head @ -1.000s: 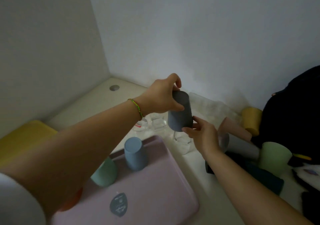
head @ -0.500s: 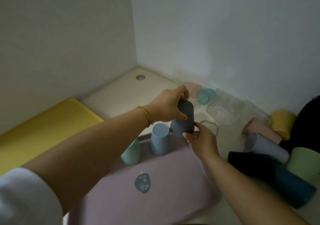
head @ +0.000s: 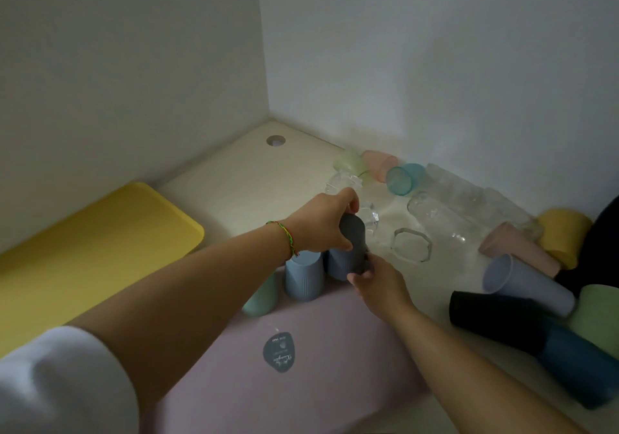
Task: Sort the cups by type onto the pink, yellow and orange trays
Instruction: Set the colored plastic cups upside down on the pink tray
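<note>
The left arm is reaching forward from the lower left, bare below a white sleeve (head: 50, 383), with a braided band (head: 284, 239) sitting at the wrist. The left grip (head: 321, 226) is curling over the top of a dark grey cup (head: 351, 242), with its thumb lying on the near side. The right arm is stretching in from the lower right, and the right grip (head: 378, 283) is pinching that cup's lower end with curled fingers.

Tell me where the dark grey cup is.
Head view, centre: dark grey cup held between left hand and right hand at the far edge of the pink tray, right of the light blue cup.
</note>
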